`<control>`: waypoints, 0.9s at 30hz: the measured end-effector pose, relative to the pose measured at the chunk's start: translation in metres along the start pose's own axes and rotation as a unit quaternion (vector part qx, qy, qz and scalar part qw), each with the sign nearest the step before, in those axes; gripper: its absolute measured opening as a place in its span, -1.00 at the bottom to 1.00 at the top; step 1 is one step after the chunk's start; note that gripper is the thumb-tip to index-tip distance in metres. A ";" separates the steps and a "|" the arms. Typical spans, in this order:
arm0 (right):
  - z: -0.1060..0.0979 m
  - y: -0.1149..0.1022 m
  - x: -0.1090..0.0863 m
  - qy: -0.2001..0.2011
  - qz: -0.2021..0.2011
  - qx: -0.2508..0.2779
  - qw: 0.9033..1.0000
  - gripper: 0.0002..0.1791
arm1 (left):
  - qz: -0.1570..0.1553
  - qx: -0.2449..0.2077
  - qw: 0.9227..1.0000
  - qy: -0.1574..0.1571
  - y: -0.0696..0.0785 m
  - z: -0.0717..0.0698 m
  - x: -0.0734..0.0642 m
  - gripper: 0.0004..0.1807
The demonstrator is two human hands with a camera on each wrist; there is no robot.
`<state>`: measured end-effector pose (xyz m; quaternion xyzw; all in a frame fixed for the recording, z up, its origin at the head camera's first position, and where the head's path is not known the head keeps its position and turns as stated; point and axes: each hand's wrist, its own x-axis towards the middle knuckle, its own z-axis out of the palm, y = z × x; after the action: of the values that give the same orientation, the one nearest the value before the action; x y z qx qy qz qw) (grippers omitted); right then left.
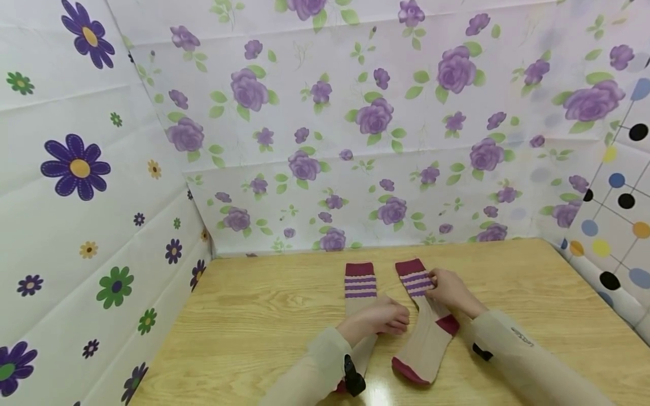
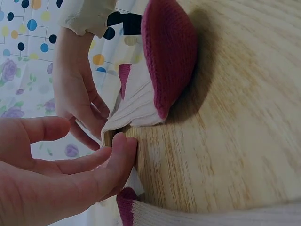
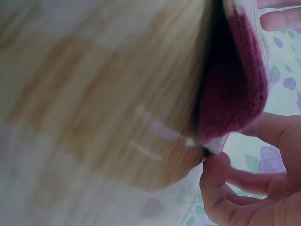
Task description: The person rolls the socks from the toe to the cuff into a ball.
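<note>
Two beige knitted socks with maroon cuffs, heels and toes and purple stripes lie on the table. My right hand (image 1: 452,290) pinches the right edge of the right sock (image 1: 425,344) just below its striped cuff; in the right wrist view the thumb and curled fingers meet beside the maroon heel (image 3: 237,89). My left hand (image 1: 378,317) hovers across the left sock (image 1: 360,285), hiding its middle. Its fingers are loosely bent and hold nothing; the left wrist view has the thumb apart and the fingertips (image 2: 123,143) close to the right sock's edge.
The socks lie on a light wood-grain table (image 1: 254,327). Behind it hangs a white sheet (image 1: 350,197) with purple roses. A daisy-patterned sheet (image 1: 66,225) closes the left side, a dotted one (image 1: 624,225) the right. Each wrist carries a black strap (image 1: 354,376).
</note>
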<state>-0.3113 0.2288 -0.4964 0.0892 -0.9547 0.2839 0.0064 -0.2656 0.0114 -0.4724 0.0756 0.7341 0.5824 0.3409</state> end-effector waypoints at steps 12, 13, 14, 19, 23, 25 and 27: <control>-0.001 -0.001 -0.003 -0.012 0.032 -0.007 0.999 -0.72 | -0.015 -0.006 1.000 0.011 0.003 0.013 0.005 -0.70; -0.002 -0.001 -0.004 -0.012 0.030 -0.005 0.999 -0.69 | -0.016 -0.008 1.000 0.015 0.003 0.015 0.005 -0.71; -0.002 -0.001 -0.004 -0.012 0.028 -0.004 1.000 -0.66 | -0.018 -0.008 1.000 0.018 0.003 0.016 0.005 -0.72; -0.002 -0.001 -0.005 -0.012 0.016 0.007 1.000 -0.58 | -0.022 -0.003 0.999 0.033 0.002 0.022 0.007 -0.82; -0.002 -0.001 -0.007 -0.017 0.013 0.008 1.000 -0.63 | -0.019 0.015 0.999 0.036 0.001 0.026 0.008 -0.84; -0.002 -0.001 -0.008 -0.018 0.012 0.009 1.000 -0.66 | -0.016 0.022 0.999 0.031 0.001 0.026 0.009 -0.86; -0.002 -0.002 -0.009 -0.020 0.013 0.015 1.000 -0.68 | -0.010 0.027 0.999 0.022 0.001 0.026 0.008 -0.87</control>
<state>-0.3022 0.2298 -0.4944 0.0821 -0.9513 0.2966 -0.0175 -0.2561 0.0368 -0.4768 0.0649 0.7573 0.5607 0.3284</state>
